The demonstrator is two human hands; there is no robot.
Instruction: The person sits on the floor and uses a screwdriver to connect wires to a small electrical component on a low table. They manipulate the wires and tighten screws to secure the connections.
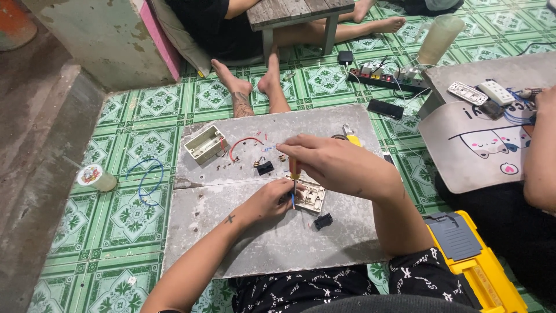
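Left hand pinches the switch plate flat on the grey board. Right hand, just above the plate, grips a screwdriver upright, tip down onto the plate. Beyond the plate: black part, red wire, white box.

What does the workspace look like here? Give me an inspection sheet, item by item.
Surface: grey board lying on green patterned floor tiles.
Job's things: white switch plate on the board; screwdriver upright over it.
Clutter: empty back box, two black parts, scattered screws.
Grippers: left hand steadies the plate; right hand grips the screwdriver.
Cables: red wire on the board; blue wire on the floor.
Surroundings: yellow toolbox, power strip, other people seated nearby.
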